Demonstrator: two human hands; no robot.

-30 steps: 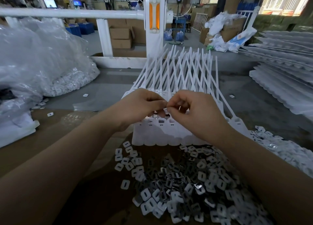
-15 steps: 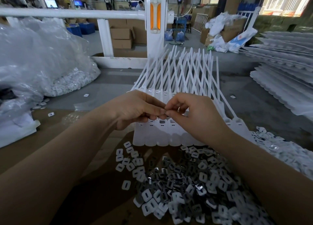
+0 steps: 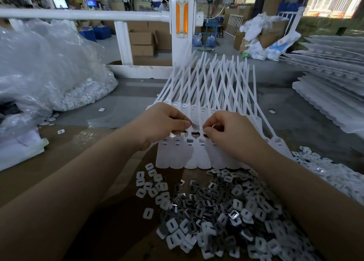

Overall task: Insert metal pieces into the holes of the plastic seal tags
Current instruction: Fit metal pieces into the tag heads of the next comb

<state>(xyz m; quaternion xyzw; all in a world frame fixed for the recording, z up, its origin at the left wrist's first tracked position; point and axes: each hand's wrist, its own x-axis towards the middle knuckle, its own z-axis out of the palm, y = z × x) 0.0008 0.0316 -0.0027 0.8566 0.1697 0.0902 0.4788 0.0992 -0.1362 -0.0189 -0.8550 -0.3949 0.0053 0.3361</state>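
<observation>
Honestly, these metal pieces [image 3: 232, 215] look thin, light and slick — best pinched by the edges between thumb and forefinger, flat faces would slip. Seal tags [image 3: 189, 152] are bendy plastic joined in a strip, so the row needs steadying near the hole being filled. Left hand [image 3: 163, 123] is pinched narrow, thumb pressing down on the tag row. Right hand [image 3: 230, 132] is pinched shut too, fingertips at a tag strap; whether a piece sits inside — cannot tell. Tags lie directly under both grips, loose pieces heaped on the worktop [image 3: 98, 162] nearer me.
</observation>
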